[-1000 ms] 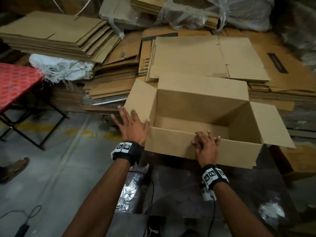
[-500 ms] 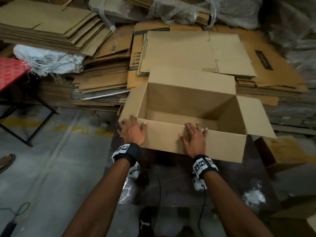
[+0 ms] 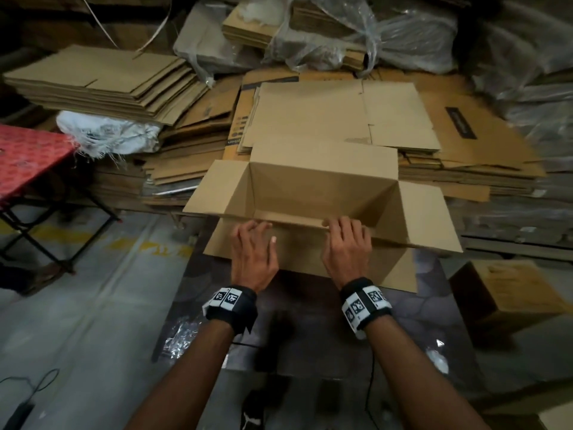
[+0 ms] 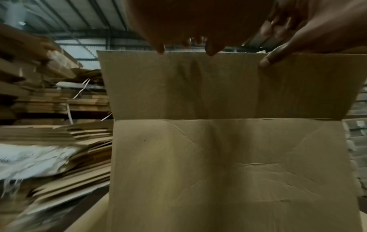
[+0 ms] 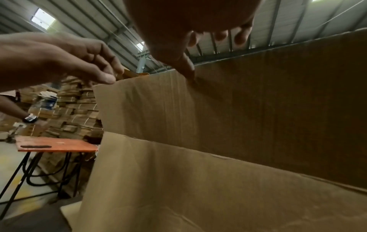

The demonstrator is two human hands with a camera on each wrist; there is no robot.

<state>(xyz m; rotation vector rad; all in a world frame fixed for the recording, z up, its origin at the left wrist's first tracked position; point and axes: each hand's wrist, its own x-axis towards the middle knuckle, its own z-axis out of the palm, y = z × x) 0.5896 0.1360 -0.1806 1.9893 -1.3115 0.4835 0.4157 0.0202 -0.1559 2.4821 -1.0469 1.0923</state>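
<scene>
Cardboard box (image 3: 322,193) stands on the dark table (image 3: 310,324) directly ahead of me, mouth up, long axis running left to right across my body, so both hands are about equally near it — left hand (image 3: 252,252) on the left part of the near flap (image 3: 297,240), right hand (image 3: 347,246) just right of centre. Each hand grasps that flap's free edge, fingers hooked over the top and thumb on the outer face (both wrist views confirm), with the flap raised roughly upright. Interior inspected, nothing in it — far flap (image 3: 322,153) upright, left side flap (image 3: 217,187) and right side flap (image 3: 428,215) splayed outward; I judge the coming move folds the near flap forward over the opening.
</scene>
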